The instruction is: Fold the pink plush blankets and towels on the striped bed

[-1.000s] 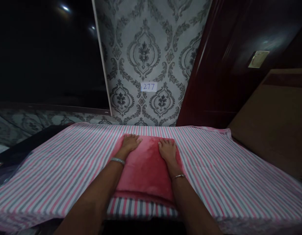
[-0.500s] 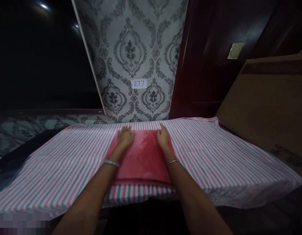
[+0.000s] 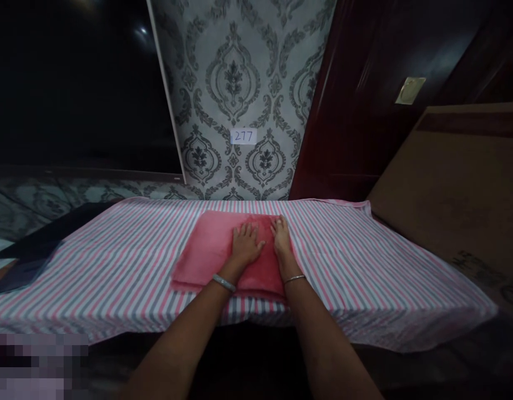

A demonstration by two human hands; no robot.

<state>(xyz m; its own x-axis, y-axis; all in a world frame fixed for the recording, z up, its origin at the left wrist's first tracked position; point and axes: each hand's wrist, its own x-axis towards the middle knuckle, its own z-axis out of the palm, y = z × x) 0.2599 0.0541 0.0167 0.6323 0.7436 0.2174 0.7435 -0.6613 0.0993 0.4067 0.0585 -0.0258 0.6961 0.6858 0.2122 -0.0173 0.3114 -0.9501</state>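
A folded, plush red-pink cloth [image 3: 210, 244] lies flat on a table covered with a striped pink, grey and white tablecloth [image 3: 127, 261]. My left hand [image 3: 246, 244] rests palm down on the middle of the plush cloth, fingers spread. Along the cloth's right edge lies my right hand [image 3: 281, 236], its fingers stretched toward the far right corner. Both hands touch the cloth from above, and neither grips it. The cloth's right part looks darker than its left.
Behind the table is a patterned wall with a paper label [image 3: 243, 136] reading 277. A dark screen [image 3: 81, 89] hangs at the left. A large cardboard box [image 3: 452, 183] stands at the right, by a dark red panel [image 3: 348, 100]. Dark items [image 3: 31, 266] lie at the left.
My left hand has moved from the cloth's left edge to its middle. My right hand stays by the right edge. The camera view has shifted slightly.
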